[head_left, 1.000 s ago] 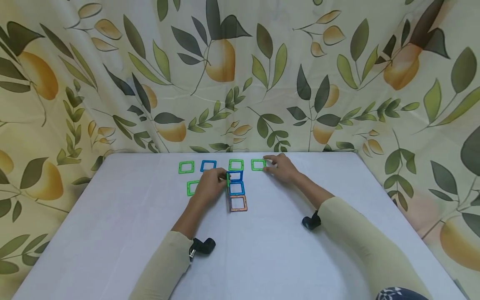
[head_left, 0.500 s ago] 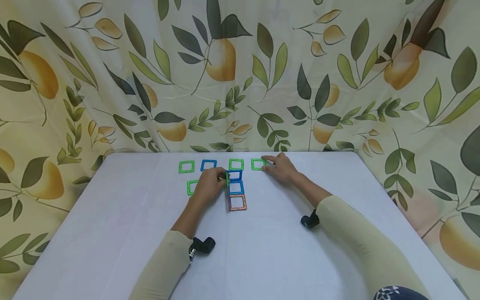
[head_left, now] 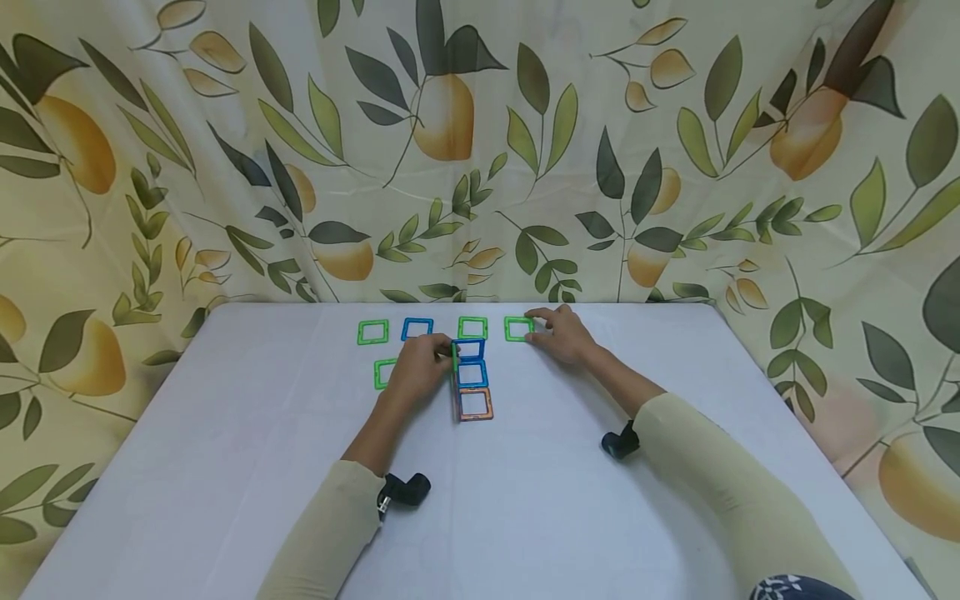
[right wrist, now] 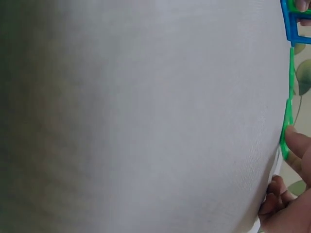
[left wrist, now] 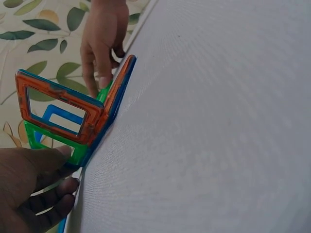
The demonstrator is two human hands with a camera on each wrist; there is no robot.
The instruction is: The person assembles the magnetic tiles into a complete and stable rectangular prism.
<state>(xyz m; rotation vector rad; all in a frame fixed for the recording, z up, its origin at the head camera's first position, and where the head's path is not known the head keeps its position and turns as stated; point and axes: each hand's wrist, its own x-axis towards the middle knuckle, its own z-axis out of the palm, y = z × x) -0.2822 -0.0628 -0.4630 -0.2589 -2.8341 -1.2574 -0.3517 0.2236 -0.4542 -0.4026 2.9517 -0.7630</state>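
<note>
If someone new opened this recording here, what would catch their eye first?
Probably the curtain, whose large fruit-and-leaf print fills the background behind the white table. Next, bright frames cluster toward the table's far edge, where the left hand pinches an upright green frame beside a column of blue and orange ones. Right of it, the right hand pinches another green frame at its edge.

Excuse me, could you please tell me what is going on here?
A person is working at a white table. Their left hand pinches an upright green frame beside a column of blue and orange frames. Their right hand holds another green frame, apart from that column, near the table's far edge. Other green frames and another blue frame lie nearby.
</note>
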